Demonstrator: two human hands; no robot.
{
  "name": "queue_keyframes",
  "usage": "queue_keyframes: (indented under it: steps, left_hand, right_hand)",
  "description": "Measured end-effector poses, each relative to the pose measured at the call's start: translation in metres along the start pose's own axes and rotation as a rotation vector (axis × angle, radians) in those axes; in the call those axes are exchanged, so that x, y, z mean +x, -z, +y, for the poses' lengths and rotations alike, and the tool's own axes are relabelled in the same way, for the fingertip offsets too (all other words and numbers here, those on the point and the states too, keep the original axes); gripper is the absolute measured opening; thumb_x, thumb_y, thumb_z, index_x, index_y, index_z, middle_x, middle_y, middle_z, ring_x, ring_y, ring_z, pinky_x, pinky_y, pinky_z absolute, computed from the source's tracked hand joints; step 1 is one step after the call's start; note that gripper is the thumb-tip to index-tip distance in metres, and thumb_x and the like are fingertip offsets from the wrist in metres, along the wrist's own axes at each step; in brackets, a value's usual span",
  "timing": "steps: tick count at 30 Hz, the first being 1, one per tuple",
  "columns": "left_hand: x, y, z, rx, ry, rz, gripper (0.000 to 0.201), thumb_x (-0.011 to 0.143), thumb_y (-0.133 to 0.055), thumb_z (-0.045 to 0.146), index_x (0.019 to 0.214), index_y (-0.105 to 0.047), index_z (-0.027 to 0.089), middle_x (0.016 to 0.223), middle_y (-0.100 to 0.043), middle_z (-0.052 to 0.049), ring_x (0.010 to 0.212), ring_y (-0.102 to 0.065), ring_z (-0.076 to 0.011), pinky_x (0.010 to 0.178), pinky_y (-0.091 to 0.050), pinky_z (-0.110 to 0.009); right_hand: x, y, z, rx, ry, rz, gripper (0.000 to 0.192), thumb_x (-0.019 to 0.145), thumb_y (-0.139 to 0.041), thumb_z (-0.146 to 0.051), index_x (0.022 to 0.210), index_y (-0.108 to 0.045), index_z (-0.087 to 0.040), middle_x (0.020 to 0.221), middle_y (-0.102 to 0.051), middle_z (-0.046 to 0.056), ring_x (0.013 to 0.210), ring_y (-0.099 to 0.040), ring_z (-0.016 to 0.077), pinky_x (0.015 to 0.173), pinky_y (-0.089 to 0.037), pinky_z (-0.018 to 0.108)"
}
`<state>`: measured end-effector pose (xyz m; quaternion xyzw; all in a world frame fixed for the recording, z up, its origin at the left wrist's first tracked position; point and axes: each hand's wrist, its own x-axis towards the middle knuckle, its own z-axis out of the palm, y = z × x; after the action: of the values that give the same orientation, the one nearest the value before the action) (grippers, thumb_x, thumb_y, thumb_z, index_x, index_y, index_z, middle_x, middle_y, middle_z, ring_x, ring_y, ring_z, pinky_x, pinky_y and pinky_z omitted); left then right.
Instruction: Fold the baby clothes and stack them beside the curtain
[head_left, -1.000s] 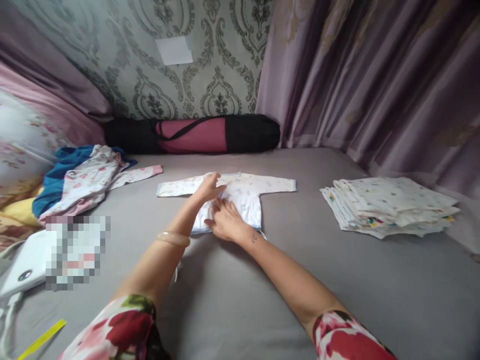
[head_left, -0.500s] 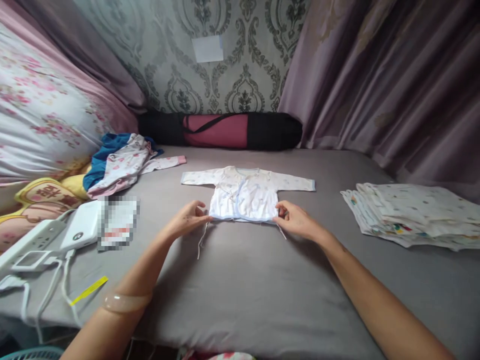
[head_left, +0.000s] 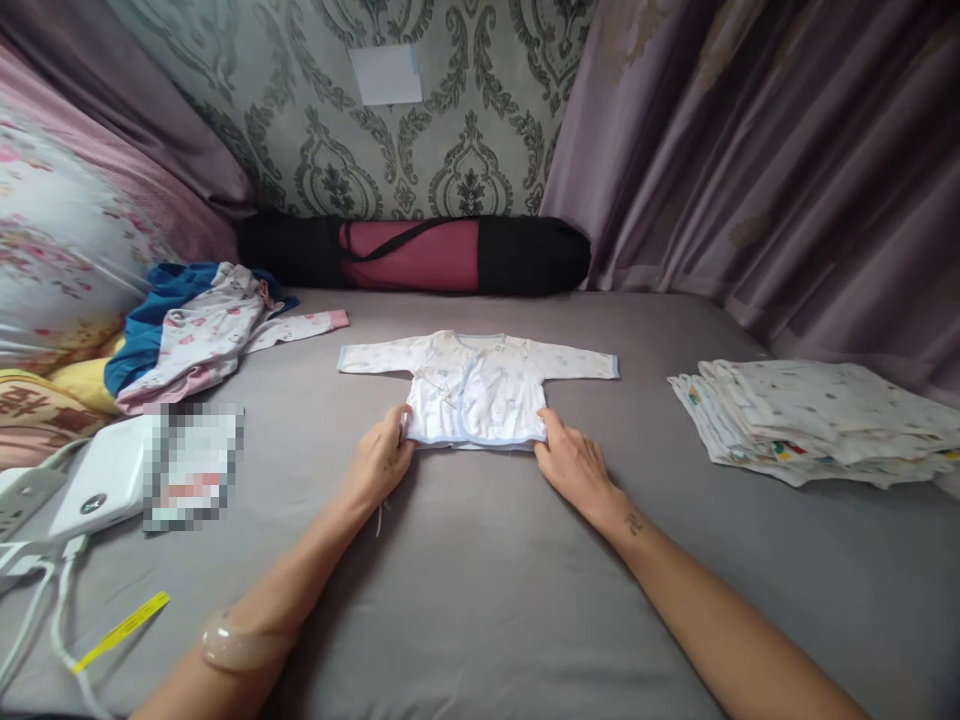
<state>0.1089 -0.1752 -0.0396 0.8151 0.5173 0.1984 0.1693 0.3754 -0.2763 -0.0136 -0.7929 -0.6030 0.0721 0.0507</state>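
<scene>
A small white baby shirt (head_left: 477, 385) with pale blue trim lies flat on the grey bed sheet (head_left: 480, 600), sleeves spread to both sides. My left hand (head_left: 381, 463) grips the shirt's lower left hem corner. My right hand (head_left: 570, 460) grips the lower right hem corner. A thin tie string trails out under my left hand. Both forearms reach forward from the near edge, and a pale bangle sits on my left wrist.
A stack of folded printed cloths (head_left: 817, 420) lies at the right. Loose clothes (head_left: 195, 330) are heaped at the left beside floral bedding. A black and pink rolled bag (head_left: 412, 255) lies along the wall. A white device (head_left: 105, 480) with cables sits at the near left.
From the shirt's middle, my hands spread to its bottom corners. In the last half second they closed in on the hem and took hold of it.
</scene>
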Motion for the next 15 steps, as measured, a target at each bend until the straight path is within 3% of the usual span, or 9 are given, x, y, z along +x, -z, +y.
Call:
queue_keyframes:
  steps: [10,15]
  left_hand:
    - [0.000,0.018,-0.015,0.125,-0.202,-0.105,0.027,0.089,-0.041,0.028,0.109,-0.059,0.025,0.101,-0.064,-0.006,0.091,-0.058,-0.0231,0.080,-0.043,-0.032]
    - [-0.001,0.020,-0.016,0.176,-0.206,-0.115,0.031,0.092,-0.039,0.032,0.110,-0.063,0.026,0.091,-0.061,-0.005,0.085,-0.057,-0.0226,0.075,-0.043,-0.031]
  right_hand:
    - [0.002,0.009,0.012,-0.053,0.074,-0.080,0.041,0.088,-0.040,-0.014,0.130,-0.044,-0.015,0.101,-0.068,0.013,0.092,-0.064,0.0250,0.069,-0.035,0.029]
    - [-0.003,0.009,0.010,-0.076,0.079,0.002,0.035,0.087,-0.042,-0.012,0.120,-0.052,-0.018,0.101,-0.065,0.010,0.091,-0.060,0.0232,0.071,-0.036,0.030]
